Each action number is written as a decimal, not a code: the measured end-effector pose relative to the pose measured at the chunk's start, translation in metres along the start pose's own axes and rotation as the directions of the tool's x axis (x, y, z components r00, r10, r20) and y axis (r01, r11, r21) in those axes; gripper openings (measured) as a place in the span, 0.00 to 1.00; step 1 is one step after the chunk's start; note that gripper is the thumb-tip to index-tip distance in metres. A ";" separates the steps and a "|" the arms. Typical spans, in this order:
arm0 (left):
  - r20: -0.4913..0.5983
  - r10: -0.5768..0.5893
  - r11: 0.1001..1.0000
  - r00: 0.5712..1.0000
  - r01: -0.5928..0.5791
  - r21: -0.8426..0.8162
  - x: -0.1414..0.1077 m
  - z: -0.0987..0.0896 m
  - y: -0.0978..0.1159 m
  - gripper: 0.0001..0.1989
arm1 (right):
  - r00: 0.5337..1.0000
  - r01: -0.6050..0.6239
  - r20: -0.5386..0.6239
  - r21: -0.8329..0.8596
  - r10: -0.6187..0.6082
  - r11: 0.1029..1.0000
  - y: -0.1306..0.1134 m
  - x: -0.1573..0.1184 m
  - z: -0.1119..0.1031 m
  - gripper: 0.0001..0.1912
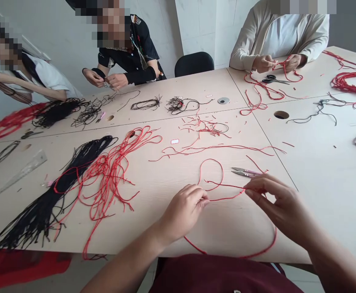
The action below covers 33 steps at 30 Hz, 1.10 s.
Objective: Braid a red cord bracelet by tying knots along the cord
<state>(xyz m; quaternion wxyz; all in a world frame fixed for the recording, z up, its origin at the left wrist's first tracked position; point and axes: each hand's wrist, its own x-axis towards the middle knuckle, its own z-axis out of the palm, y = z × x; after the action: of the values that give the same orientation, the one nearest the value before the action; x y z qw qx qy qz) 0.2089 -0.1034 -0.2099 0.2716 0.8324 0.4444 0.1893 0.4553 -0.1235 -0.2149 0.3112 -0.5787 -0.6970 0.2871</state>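
Note:
My left hand [185, 211] pinches a thin red cord [211, 175] between thumb and fingers. My right hand [275, 207] pinches the same cord's other stretch, so a short taut length runs between the hands. The cord forms a loop above them and a larger one that droops below, reaching the table's near edge. Small steel thread snips [242, 172] with pink handles lie on the table just beyond my right fingers, not held. Both hands rest low over the pale wooden table [153, 232].
A tangled heap of red cords [111, 175] and a long bundle of black cords [53, 195] lie left of my hands. A clear ruler [19, 175] lies beyond them. Several co-workers sit across the table, handling cords among scattered offcuts, black-handled scissors [274, 79] and cable holes.

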 end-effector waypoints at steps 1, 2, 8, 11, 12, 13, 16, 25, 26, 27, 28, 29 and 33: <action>-0.016 0.035 0.999 0.999 -0.035 -0.008 0.000 -0.001 0.005 0.07 | 0.999 0.034 -0.006 0.050 -0.033 0.998 -0.007 0.001 -0.001 0.11; -0.050 0.072 0.997 0.996 -0.073 -0.010 0.000 -0.002 0.010 0.06 | 0.999 0.049 0.016 0.100 -0.051 0.994 -0.012 0.002 -0.001 0.10; -0.159 0.106 0.965 0.982 -0.140 -0.221 0.006 -0.014 0.026 0.05 | 0.927 -0.172 0.374 0.365 0.025 0.915 -0.021 0.005 0.005 0.16; 0.175 -0.101 0.719 0.979 0.193 -0.667 0.012 -0.022 0.027 0.06 | 0.902 -0.221 0.431 0.462 0.000 0.859 -0.021 0.009 0.000 0.20; 0.301 -0.131 0.564 0.944 0.321 -0.761 0.014 -0.024 0.026 0.09 | 0.898 -0.233 0.439 0.493 -0.009 0.838 -0.022 0.011 -0.003 0.21; 0.411 -0.133 0.421 0.902 0.427 -0.800 0.016 -0.026 0.025 0.13 | 0.898 -0.240 0.440 0.517 -0.014 0.821 -0.023 0.013 -0.005 0.21; 0.586 -0.078 0.276 0.806 0.583 -0.764 0.022 -0.028 0.024 0.25 | 0.914 -0.219 0.404 0.547 -0.026 0.808 -0.028 0.019 -0.009 0.21; 0.554 -0.163 0.509 0.816 0.551 -0.661 0.014 -0.032 0.019 0.20 | 0.915 0.043 0.389 0.170 -0.107 0.984 -0.025 0.018 -0.017 0.18; 0.559 -0.173 0.528 0.811 0.555 -0.643 0.011 -0.032 0.019 0.18 | 0.907 0.091 0.403 0.092 -0.121 0.992 -0.022 0.021 -0.015 0.16; 0.566 -0.180 0.548 0.805 0.560 -0.622 0.008 -0.033 0.019 0.16 | 0.909 0.132 0.397 0.022 -0.130 0.991 -0.019 0.024 -0.010 0.15; 0.576 -0.183 0.571 0.797 0.563 -0.597 0.005 -0.033 0.019 0.15 | 0.919 0.159 0.370 -0.030 -0.137 0.987 -0.016 0.029 -0.003 0.14; 0.589 -0.183 0.593 0.787 0.566 -0.573 0.002 -0.035 0.020 0.13 | 0.931 0.173 0.336 -0.067 -0.141 0.983 -0.012 0.035 0.005 0.13; 0.569 -0.158 0.576 0.807 0.543 -0.611 -0.006 -0.047 0.020 0.15 | 0.926 0.257 0.320 -0.152 -0.199 0.954 0.000 0.055 0.037 0.10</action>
<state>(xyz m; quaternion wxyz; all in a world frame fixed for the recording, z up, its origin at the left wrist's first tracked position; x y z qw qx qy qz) 0.1925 -0.1046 -0.1612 0.7185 0.5541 0.4095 0.0953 0.4197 -0.0703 -0.2331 0.1757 -0.4699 -0.8234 0.2654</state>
